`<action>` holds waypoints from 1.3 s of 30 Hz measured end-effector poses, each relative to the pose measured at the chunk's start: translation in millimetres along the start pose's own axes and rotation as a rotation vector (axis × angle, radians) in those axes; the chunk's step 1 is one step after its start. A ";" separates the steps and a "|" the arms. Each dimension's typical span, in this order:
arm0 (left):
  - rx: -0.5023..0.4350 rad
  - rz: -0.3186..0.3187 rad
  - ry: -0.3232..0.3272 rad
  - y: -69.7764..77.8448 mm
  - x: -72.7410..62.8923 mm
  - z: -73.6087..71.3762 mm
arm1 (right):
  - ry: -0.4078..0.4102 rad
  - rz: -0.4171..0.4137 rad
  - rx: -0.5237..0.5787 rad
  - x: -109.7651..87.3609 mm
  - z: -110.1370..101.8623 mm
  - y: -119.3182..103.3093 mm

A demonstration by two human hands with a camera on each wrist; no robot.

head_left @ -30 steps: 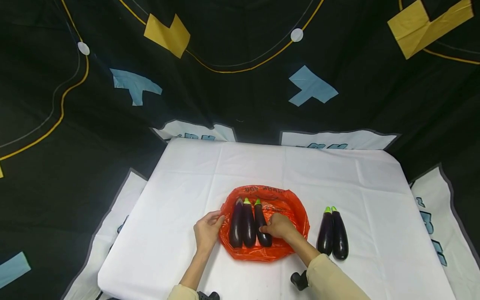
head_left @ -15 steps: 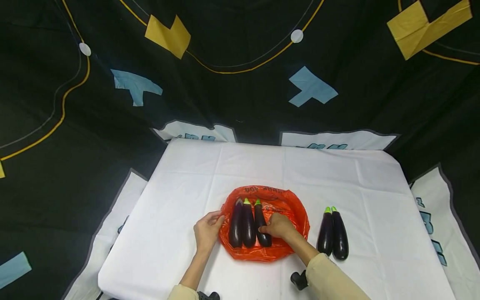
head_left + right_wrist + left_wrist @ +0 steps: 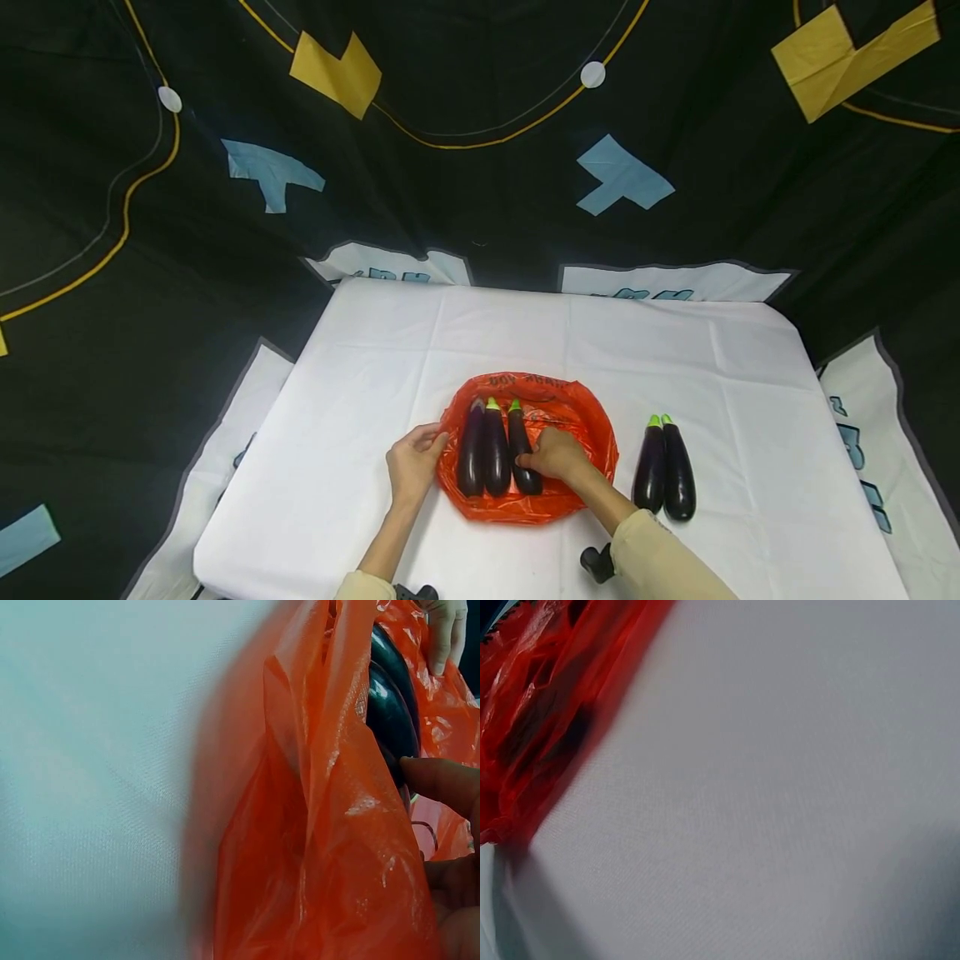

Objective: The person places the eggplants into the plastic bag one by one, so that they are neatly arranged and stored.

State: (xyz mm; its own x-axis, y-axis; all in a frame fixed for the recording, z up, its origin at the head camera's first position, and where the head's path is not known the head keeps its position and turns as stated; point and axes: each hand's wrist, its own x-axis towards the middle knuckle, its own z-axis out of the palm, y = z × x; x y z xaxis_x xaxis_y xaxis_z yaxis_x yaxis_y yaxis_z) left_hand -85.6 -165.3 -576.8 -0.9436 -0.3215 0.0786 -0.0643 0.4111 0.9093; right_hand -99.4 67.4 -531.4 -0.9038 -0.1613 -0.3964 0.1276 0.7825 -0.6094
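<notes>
Five eggplants (image 3: 497,454): three at the lower centre of the frame, two at the lower right. One red bag (image 3: 573,408), lower centre. Two hands: one left hand (image 3: 415,462), one right hand (image 3: 558,454). Two sleeves (image 3: 663,557) along the bottom. One table (image 3: 360,358). Two white dots (image 3: 592,75), upper part. Three blue patches (image 3: 622,173): two upper, one lower left.
</notes>
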 end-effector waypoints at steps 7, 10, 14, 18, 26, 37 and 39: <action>0.004 -0.001 -0.002 -0.2 -0.2 0.5 | 0.017 -0.002 -0.002 -0.6 -1.0 0.0; 0.004 -0.004 -0.004 -0.1 -0.3 0.8 | 0.017 0.001 -0.009 -0.9 -2.0 -0.9; -0.002 -0.007 -0.004 -0.4 0.0 1.4 | 0.021 -0.002 -0.023 -1.9 -3.6 -2.1; -0.002 -0.005 -0.001 -0.5 0.4 1.9 | 0.042 -0.024 -0.041 -2.5 -4.9 -1.9; 0.000 -0.002 -0.006 0.2 0.1 2.5 | 0.054 -0.021 -0.027 -3.1 -8.9 -3.2; -0.010 0.008 0.000 -1.3 0.7 3.8 | 0.108 -0.032 -0.005 -13.9 -22.0 -2.6; -0.009 0.007 0.001 -1.4 0.4 3.7 | 0.130 -0.038 -0.008 -16.4 -24.2 -2.3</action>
State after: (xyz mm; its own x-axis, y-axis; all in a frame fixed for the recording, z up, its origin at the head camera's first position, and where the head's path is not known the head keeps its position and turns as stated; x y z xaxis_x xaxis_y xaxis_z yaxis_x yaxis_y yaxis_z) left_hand -87.0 -162.9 -579.6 -0.9437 -0.3194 0.0857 -0.0546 0.4061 0.9122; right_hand -94.7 82.8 -506.9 -0.9533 -0.1119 -0.2806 0.0896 0.7824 -0.6163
